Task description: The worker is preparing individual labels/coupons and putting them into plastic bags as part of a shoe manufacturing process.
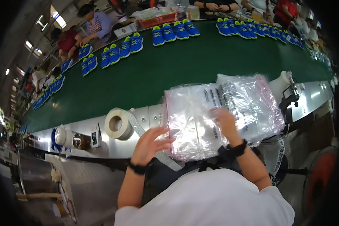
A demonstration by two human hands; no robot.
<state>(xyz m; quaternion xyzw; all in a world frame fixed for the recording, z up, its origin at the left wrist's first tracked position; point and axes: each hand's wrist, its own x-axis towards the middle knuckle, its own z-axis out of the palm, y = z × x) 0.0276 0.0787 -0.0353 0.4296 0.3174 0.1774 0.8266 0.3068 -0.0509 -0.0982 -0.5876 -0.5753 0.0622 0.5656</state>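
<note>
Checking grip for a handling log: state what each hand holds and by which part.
The left hand touches the left edge of the stack of clear plastic bags; the right hand presses flat on top. Neither clearly grips.

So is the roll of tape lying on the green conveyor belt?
No. The roll of tape sits on the metal ledge beside the green belt, left of the stack of clear plastic bags.

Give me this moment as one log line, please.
left hand: open, at edge of clear plastic bag stack | right hand: flat on stack | tape roll left of stack
</note>
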